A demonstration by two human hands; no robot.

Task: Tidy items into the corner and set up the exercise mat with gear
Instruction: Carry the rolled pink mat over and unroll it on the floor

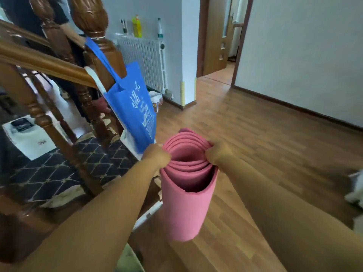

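Observation:
A pink exercise mat (184, 209), loosely rolled, stands upright in front of me with its open top end facing the camera. My left hand (156, 156) grips the left rim of the roll, fingers curled over the layers. On the right rim my right hand (218, 152) grips the same way. The lower end of the roll is over the wooden floor; I cannot tell whether it touches.
A blue tote bag (133, 107) hangs from the wooden newel post (94, 32) of a stair railing on the left. A white radiator (145, 59) with bottles on top stands at the back wall. Brown laminate floor (265, 134) stretches right toward an open doorway (222, 46). A person stands behind the railing.

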